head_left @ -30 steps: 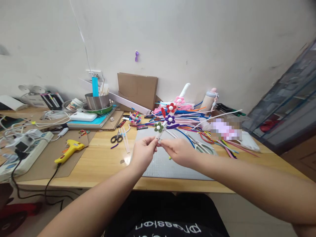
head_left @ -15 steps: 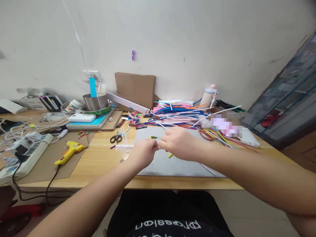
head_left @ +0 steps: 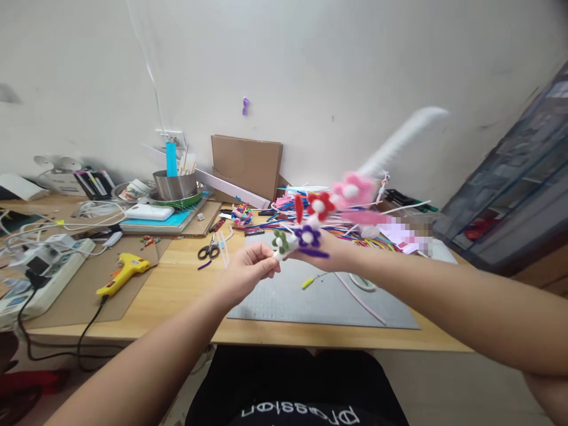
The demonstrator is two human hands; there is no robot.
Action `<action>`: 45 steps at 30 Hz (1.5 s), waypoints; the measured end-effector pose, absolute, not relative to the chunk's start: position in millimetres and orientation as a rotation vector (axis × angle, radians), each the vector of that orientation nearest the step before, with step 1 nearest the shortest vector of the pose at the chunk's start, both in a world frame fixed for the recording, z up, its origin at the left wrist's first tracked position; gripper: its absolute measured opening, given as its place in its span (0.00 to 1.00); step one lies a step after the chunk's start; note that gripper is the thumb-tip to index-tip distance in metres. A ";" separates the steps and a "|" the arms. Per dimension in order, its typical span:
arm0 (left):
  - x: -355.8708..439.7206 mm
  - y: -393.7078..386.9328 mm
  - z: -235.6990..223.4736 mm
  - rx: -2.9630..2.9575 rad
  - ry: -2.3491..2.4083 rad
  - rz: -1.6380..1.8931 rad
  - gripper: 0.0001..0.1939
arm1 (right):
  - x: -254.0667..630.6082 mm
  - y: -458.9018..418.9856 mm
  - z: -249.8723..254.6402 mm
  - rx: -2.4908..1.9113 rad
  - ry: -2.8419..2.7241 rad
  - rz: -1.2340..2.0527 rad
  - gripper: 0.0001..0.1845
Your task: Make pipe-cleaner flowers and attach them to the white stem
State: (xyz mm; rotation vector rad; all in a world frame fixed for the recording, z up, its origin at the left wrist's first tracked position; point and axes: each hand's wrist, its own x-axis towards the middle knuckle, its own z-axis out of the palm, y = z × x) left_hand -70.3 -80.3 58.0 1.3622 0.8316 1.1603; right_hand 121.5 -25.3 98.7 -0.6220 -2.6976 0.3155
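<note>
Already well along, the pipe-cleaner flower stalk [head_left: 319, 219] carries green, purple, red and pink blooms; the left hand [head_left: 248, 269] pinches its lower end above the grey mat [head_left: 319, 302] on the desk [head_left: 177, 290], the right hand [head_left: 328, 251] closed around it behind; the white tip looks bare

Cutting mat [head_left: 310, 302] on desk [head_left: 177, 296], front centre. Scissors [head_left: 209, 250] left of mat; glue gun [head_left: 122, 269] farther left, on cardboard sheet [head_left: 89, 290]. Pipe cleaner pile [head_left: 310, 207] behind mat. Cardboard box [head_left: 246, 163] against wall [head_left: 310, 71].
</note>
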 end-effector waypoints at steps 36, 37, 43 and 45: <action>27.7 -19.6 9.0 0.542 1.067 1.467 0.09 | 130.5 1.6 -9.5 -0.689 -1.329 1.598 0.19; 27.7 -17.8 9.7 0.531 1.056 1.439 0.09 | 132.5 3.2 -9.5 -0.681 -1.317 1.600 0.19; 27.1 -9.3 9.2 0.464 1.032 1.309 0.07 | 136.9 11.3 -12.7 -0.649 -1.275 1.662 0.21; 28.7 -11.1 9.3 0.443 1.031 1.300 0.06 | 136.8 12.0 -14.1 -0.649 -1.244 1.692 0.22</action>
